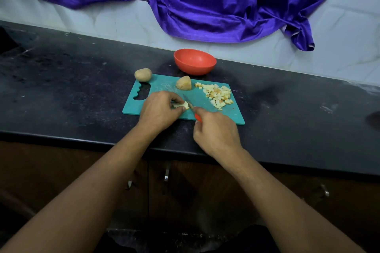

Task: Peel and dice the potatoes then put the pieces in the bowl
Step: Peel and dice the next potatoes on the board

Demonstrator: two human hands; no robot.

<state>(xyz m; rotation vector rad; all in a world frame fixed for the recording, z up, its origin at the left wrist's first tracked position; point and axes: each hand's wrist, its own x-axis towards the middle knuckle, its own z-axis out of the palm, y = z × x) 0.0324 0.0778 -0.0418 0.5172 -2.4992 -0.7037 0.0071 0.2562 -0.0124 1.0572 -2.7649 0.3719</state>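
L hand [159, 110] pinches potato strips [182, 105] on board [216, 113]; R hand [216, 131] clamped on knife [192, 109], blade at the strips. Dice pile [219, 95] far right, bowl [195, 61] behind.

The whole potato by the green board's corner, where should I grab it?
Come down from above and wrap your fingers round the whole potato across its wide middle, thumb on the opposite side. It is round and looks smooth, so a fingertip pinch could slip. Nothing stands over it at the far left corner of the cutting board.

Purple cloth [205, 2] above black counter [72, 80]
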